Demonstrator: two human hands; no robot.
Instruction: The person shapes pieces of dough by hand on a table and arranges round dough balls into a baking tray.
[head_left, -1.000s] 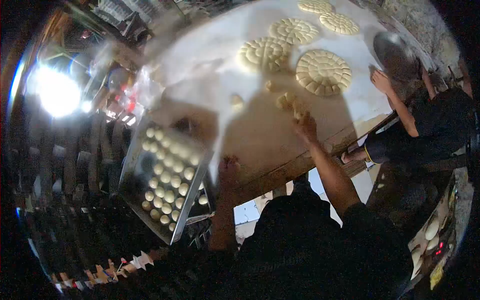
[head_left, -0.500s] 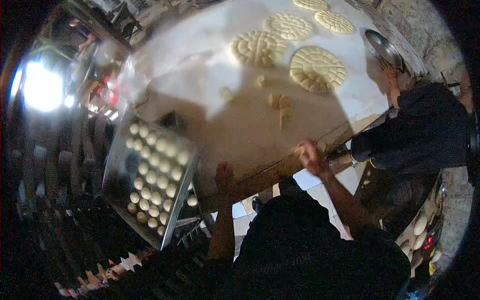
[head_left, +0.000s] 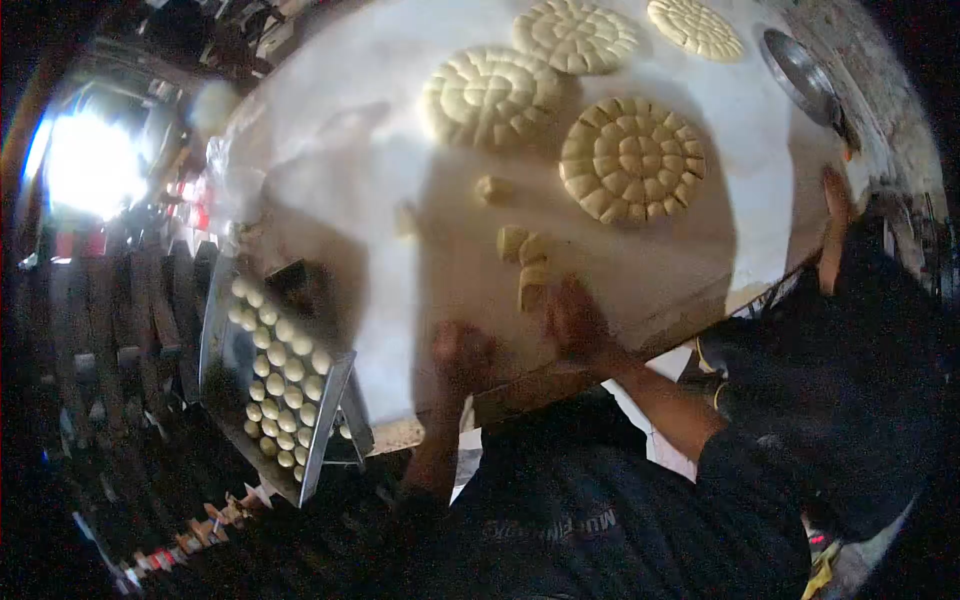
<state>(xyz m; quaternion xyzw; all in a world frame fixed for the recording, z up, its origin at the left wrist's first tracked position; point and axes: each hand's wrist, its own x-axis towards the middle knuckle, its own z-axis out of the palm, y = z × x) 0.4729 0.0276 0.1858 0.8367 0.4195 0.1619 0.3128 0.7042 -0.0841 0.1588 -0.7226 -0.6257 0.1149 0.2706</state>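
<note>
My left hand [head_left: 462, 352] is over the near part of the table [head_left: 385, 340], dark and blurred. Its fingers look curled in, and whatever they may hold is hidden. My right hand [head_left: 575, 315] is beside a short row of cut dough pieces [head_left: 533, 272]; its fingers are smeared and shadowed, so their grip is unclear. A small dough piece [head_left: 492, 189] lies farther up the table. Beyond it sits a round dough disc [head_left: 634, 160], marked into segments in rings. Similar discs [head_left: 490, 95] lie farther back.
A metal tray [head_left: 337, 410] of several pale dough balls [head_left: 292, 397] stands tilted at the left. On the right, another person's hand [head_left: 836, 200] rests near the table edge, below a round metal pan [head_left: 800, 75]. A bright lamp [head_left: 95, 165] glares at far left.
My right hand has moved left and forward, from the table's near edge to the cut dough pieces. The view has shifted. The other person's hand is now away from the pan.
</note>
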